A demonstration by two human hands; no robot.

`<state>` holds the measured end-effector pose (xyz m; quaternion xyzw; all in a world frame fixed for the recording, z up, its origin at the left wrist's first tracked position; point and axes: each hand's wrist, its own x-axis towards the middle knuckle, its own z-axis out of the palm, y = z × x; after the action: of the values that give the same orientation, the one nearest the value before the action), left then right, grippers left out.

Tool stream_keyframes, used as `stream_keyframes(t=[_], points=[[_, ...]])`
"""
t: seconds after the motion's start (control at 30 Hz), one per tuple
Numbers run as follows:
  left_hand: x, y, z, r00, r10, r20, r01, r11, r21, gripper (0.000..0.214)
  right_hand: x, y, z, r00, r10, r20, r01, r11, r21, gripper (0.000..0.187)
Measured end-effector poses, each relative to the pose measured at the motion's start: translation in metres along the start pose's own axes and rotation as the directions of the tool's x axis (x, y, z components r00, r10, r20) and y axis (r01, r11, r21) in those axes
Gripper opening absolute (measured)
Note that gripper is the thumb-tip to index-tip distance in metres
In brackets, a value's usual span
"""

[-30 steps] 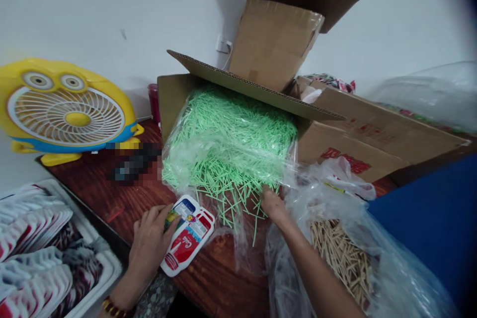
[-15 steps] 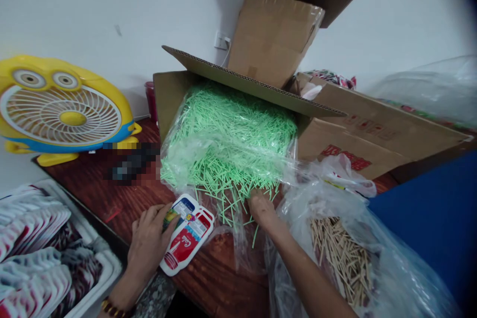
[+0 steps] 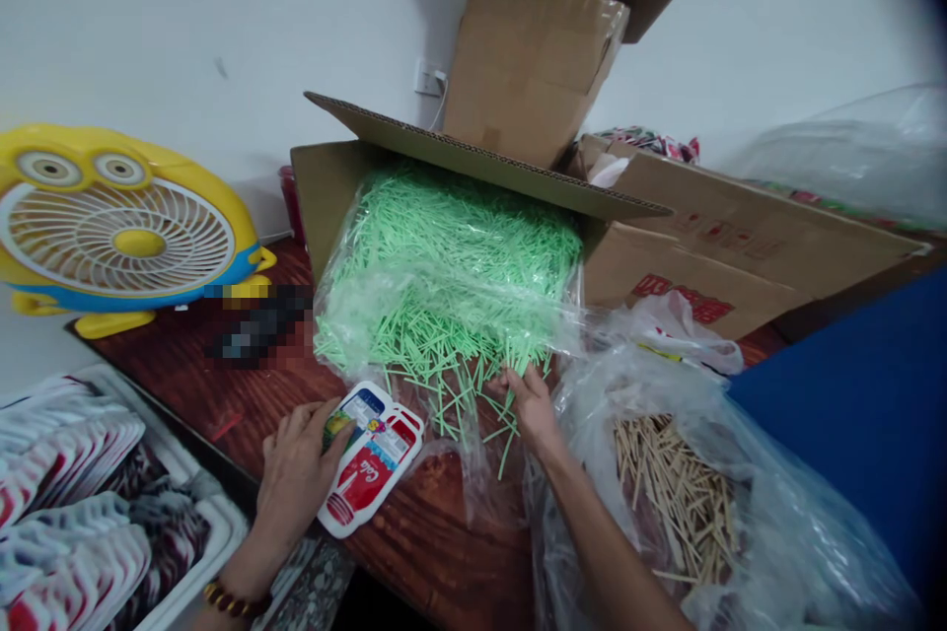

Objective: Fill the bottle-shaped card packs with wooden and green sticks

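Note:
My left hand [image 3: 296,473] rests on the red-brown table with its fingers closed around the edge of a small stack of bottle-shaped cards [image 3: 370,454], printed red, white and blue. My right hand [image 3: 529,404] reaches into the spilled front edge of a heap of thin green sticks [image 3: 451,286]. Its fingers are curled among the sticks and pinch a few of them. The sticks lie in a clear plastic bag that spills out of an open cardboard box [image 3: 326,187] lying on its side.
A yellow cartoon desk fan [image 3: 125,227] stands at the left. A white tray [image 3: 218,523] of more printed cards sits at bottom left. Beside my right arm lies a clear bag of plain wooden sticks [image 3: 673,503]. More cardboard boxes [image 3: 740,246] stand behind, and something blue [image 3: 850,424] at right.
My right hand has slid a little left and back along the front of the green sticks and now has its fingers in them. The left hand has stayed on the cards.

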<state>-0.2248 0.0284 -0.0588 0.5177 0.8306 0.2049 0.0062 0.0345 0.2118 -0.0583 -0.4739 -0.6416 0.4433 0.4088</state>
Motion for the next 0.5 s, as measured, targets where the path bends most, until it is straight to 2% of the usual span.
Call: stream_keyframes(t=[0.13,0.27,0.4,0.5], points=[[0.0,0.0,-0.001,1.0,0.005,-0.015,-0.006,0.999,-0.053,0.037,-0.021,0.004,0.01,0.999,0.034,-0.025,-0.031,0.992,0.122,0.035],[0.001,0.0,-0.002,0.999,-0.012,-0.033,0.007,0.988,-0.153,0.033,-0.035,0.005,0.013,0.998,0.061,0.016,-0.062,0.988,0.141,0.026],[0.006,-0.005,-0.002,0.998,-0.046,-0.03,0.037,0.964,-0.262,0.031,-0.04,-0.001,0.012,0.999,0.036,0.02,-0.038,0.988,0.147,0.024],[0.013,-0.007,-0.007,0.998,-0.061,0.01,0.061,0.944,-0.325,0.027,-0.045,-0.005,0.014,0.998,0.031,0.045,-0.037,0.991,0.132,0.032]])
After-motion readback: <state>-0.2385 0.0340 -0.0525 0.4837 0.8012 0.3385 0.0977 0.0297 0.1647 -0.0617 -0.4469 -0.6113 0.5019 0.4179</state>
